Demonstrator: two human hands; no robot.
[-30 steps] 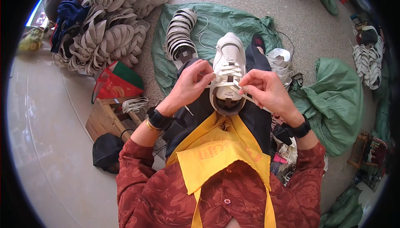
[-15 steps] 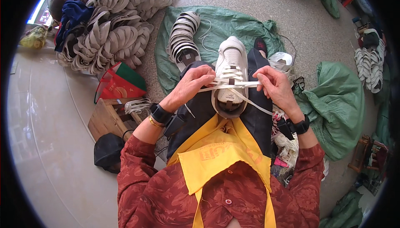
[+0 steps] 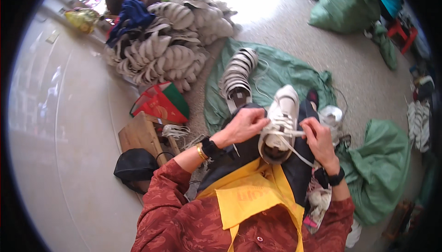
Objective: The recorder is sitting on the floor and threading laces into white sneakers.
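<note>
A white sneaker (image 3: 284, 104) rests between my knees with its toe pointing away from me and its dark-lined opening toward me. White shoelaces (image 3: 289, 133) cross over its tongue, and one loose end trails down toward my right thigh. My left hand (image 3: 246, 125) is closed in a pinch on a lace at the shoe's left side. On the other side, my right hand (image 3: 318, 140) pinches a lace between thumb and fingers, drawing it out nearly level. The picture is slightly smeared, so the knot's exact shape cannot be made out.
A curved row of nested shoe pieces (image 3: 237, 74) lies on a green sheet (image 3: 285, 63) ahead. Big piles of similar pieces (image 3: 161, 54) stand at far left. A wooden stool (image 3: 142, 137) and red-green bag (image 3: 161, 104) are left; a green sack (image 3: 377, 173) sits right.
The view has shifted, so the scene sits lower and further right. My left hand stays beside the shoe and both hands keep their pinch on the laces.
</note>
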